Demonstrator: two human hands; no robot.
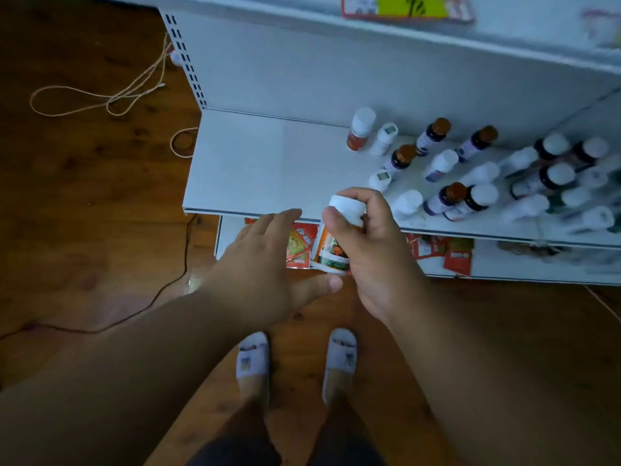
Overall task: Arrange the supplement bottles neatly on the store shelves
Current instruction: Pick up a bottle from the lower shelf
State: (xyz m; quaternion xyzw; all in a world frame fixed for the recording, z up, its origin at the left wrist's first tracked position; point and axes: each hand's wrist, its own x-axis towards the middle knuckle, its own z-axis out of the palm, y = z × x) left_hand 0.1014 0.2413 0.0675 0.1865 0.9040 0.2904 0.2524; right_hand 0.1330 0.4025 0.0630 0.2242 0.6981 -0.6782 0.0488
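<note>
Head view, looking down over the shelf front. The right hand (373, 253) grips an orange-labelled supplement bottle (331, 245), thumb and fingers wrapped around its white cap and upper body, so this hand is clamped on the bottle. The bottle hangs roughly upright, just in front of the front edge of the middle shelf (268, 163) and not yet over it. The left hand (265, 264) hovers beside the bottle with fingers straight and spread, holding nothing; its thumb reaches toward the bottle's base, though contact cannot be confirmed.

Relative to the held bottle, the left half of the middle shelf, directly behind and to the left, is bare. To the right and behind stands a loose cluster of bottles (470, 173): a matching orange-labelled bottle (360, 129) at the back, brown-capped bottles, and white-capped ones. The cluster is irregular rather than in rows, and its far right portion is blurred. Below the held bottle, a lower shelf carries red packets (299, 245). Further out lie the wooden floor (84, 196), a looped cord (100, 99) and the person's white slippers (253, 358).

Judged step: carrying one bottle to its place. The next move likely calls for lifting it over the shelf edge and setting it upright, label forward, beside its matching bottle without toppling neighbours.
</note>
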